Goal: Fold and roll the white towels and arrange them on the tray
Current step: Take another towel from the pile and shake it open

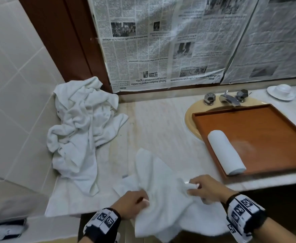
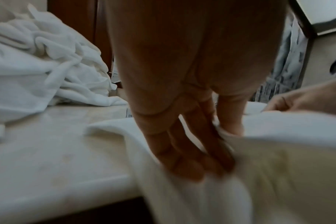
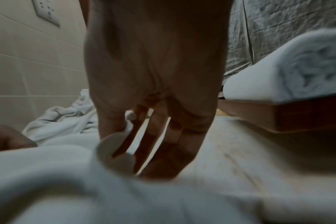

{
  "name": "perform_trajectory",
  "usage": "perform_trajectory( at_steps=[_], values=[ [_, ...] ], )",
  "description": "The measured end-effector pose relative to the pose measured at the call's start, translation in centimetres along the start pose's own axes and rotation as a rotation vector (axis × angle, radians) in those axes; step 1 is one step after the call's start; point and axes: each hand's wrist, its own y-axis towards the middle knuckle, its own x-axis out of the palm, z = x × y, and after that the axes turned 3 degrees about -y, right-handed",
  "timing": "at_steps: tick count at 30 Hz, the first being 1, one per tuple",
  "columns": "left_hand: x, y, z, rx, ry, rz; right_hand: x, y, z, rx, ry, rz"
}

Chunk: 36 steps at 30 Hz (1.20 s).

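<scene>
A loose white towel lies crumpled at the counter's front edge and hangs over it. My left hand pinches its near left part, thumb over the cloth. My right hand pinches a bunched edge of the same towel on the right. One rolled white towel rests along the left side of the wooden tray, also visible in the right wrist view as the roll. A heap of unfolded white towels sits at the counter's left, against the tiled wall.
The tray sits over a sink with a chrome tap. A white cup and saucer stand at the back right. Newspaper covers the mirror. The marble counter shows between heap and tray.
</scene>
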Motion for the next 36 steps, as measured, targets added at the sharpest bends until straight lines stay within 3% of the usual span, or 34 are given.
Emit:
perform_trajectory(
  at_steps=[2, 4, 6, 10, 15, 19, 27, 30, 36],
  values=[
    [0.5, -1.1, 0.7, -0.005, -0.046, -0.113, 0.6, -2.2, -0.2, -0.022, 0.003, -0.095],
    [0.1, -2.0, 1.6, 0.022, -0.098, -0.122, 0.5, -3.8, -0.9, -0.011, 0.097, -0.147],
    [-1.5, -2.7, 2.6, 0.076, -0.067, -0.033, -0.3, -5.3, -2.4, -0.039, 0.177, -0.109],
    [-5.9, -4.6, 4.7, 0.209, -0.191, 0.169, -2.7, -7.6, -5.6, -0.096, 0.170, 0.131],
    [-11.0, -7.2, 7.3, 0.241, -0.381, 0.389, -7.1, -10.0, -10.0, -0.258, 0.186, 0.267],
    [-14.6, -8.4, 9.2, 0.292, -0.465, 0.669, -11.5, -10.1, -10.7, -0.341, 0.153, 0.447],
    [-19.9, -8.0, 11.3, 0.290, 0.002, 0.929, -18.5, -8.3, -12.5, -0.392, -0.078, 0.655],
    [-20.4, -7.4, 11.5, 0.249, 0.115, 0.899, -19.4, -7.4, -12.2, -0.351, -0.153, 0.671],
    [-21.2, -5.8, 11.8, 0.202, 0.274, 0.827, -19.8, -5.5, -11.0, -0.364, -0.085, 0.672]
  ],
)
